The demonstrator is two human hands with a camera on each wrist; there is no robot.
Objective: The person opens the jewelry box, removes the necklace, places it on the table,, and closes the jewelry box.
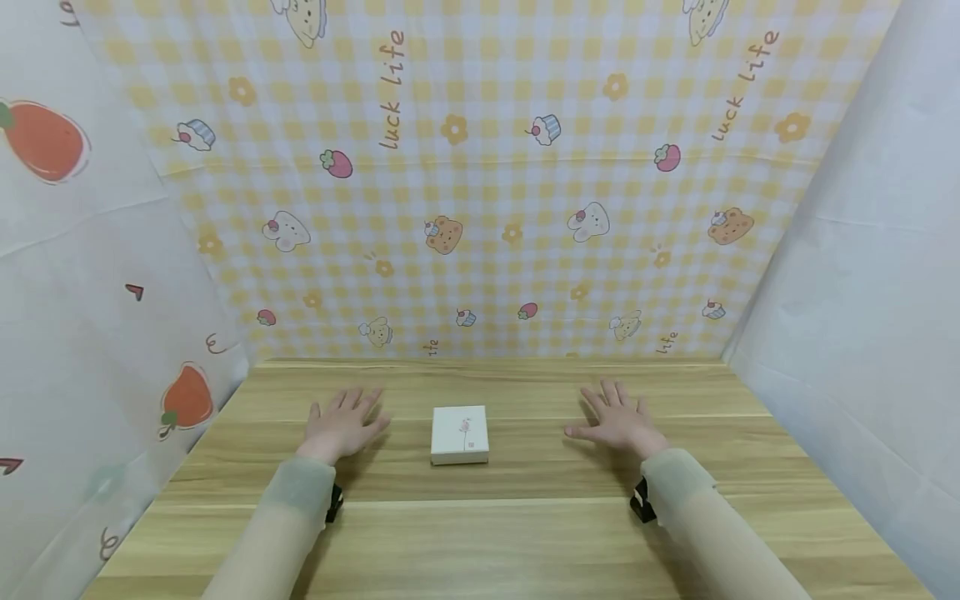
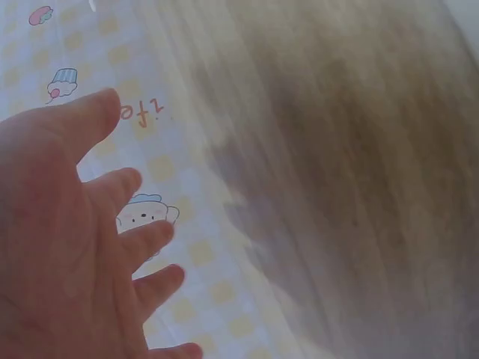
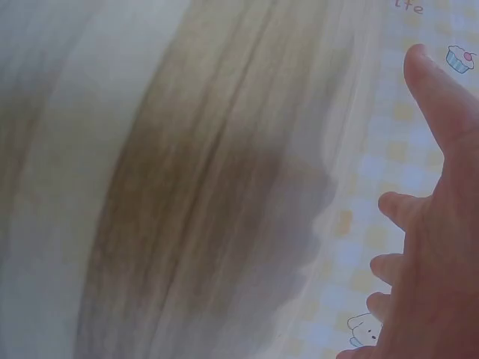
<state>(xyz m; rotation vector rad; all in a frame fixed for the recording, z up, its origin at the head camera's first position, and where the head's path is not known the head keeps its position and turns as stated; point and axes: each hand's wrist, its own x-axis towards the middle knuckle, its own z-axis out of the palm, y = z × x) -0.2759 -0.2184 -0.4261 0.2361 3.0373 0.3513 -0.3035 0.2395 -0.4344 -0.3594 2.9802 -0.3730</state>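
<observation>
A small white square box (image 1: 459,433) with a thin flower print on its lid sits closed on the wooden table, midway between the two hands in the head view. To its left, the left hand (image 1: 343,427) is spread palm down, apart from the box and holding nothing. On the other side the right hand (image 1: 617,423) is spread in the same way, also apart from the box. The wrist views show the left hand (image 2: 67,224) and the right hand (image 3: 434,217) from the palm side, fingers extended, above the table with shadows beneath. The box does not appear in either wrist view.
The wood-grain table (image 1: 480,542) runs back to a yellow checked cloth (image 1: 480,192) with cartoon prints. A white cloth with strawberry prints (image 1: 187,396) hangs at the left, a plain pale cloth (image 1: 862,292) at the right. Both wrists carry a black device (image 1: 643,502).
</observation>
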